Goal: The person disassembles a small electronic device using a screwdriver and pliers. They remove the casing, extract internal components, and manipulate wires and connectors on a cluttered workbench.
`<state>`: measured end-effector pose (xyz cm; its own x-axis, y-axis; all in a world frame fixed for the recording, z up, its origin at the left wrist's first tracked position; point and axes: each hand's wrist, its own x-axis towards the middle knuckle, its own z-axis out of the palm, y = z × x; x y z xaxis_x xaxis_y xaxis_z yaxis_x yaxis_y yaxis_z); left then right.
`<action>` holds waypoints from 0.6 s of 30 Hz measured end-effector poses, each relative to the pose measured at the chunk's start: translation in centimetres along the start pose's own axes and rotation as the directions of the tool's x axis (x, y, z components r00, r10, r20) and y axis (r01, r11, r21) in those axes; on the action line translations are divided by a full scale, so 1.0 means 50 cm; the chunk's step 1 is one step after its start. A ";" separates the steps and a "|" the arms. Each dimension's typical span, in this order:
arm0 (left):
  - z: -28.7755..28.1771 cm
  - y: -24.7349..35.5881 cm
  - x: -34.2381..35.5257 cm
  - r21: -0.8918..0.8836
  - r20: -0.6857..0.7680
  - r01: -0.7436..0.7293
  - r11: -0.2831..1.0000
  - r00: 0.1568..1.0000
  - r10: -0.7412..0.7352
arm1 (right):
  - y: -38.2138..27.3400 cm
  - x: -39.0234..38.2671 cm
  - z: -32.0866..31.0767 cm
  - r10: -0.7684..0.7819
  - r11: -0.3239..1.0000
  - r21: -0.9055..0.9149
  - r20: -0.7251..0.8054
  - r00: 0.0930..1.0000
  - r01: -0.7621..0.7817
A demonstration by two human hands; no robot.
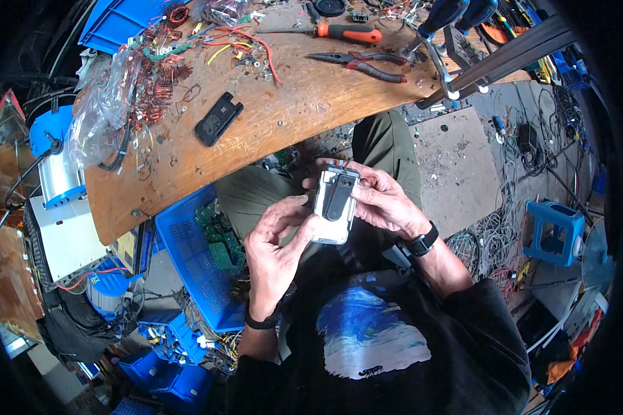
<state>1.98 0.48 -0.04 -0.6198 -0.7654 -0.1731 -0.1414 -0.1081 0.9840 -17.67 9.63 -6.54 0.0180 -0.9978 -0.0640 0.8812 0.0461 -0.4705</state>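
1 device (336, 207) sits between your left hand (275, 243) and right hand (389, 199). On the table (304, 104) before you, pliers (353, 58) lie with a screwdriver (349, 32) behind, a cover (219, 119) left. A basket (185, 242) at your left holds circuit boards (220, 254).

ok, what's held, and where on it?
A small pale-and-black device: right fingers grip its upper right side; left fingers touch its lower left edge.
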 end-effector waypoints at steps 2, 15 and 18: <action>0.002 -0.003 -0.001 -0.027 -0.002 0.027 0.999 1.000 -0.027 | 0.007 0.000 0.000 -0.038 0.999 -0.040 -0.025 0.999 0.037; 0.020 -0.019 -0.005 -0.077 -0.004 0.042 0.996 0.999 -0.043 | 0.021 0.026 0.015 -0.083 0.993 0.069 -0.132 0.988 0.093; 0.019 -0.018 -0.006 -0.106 -0.017 0.042 0.994 0.999 -0.044 | 0.015 0.032 0.022 -0.026 0.990 0.130 -0.173 0.985 0.049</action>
<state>1.55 1.41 -0.92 -0.5998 -0.7707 -0.2151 -0.0847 -0.2062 0.9748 -16.48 8.01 -6.05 -0.0868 -0.9753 -0.2032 0.9351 -0.0094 -0.3542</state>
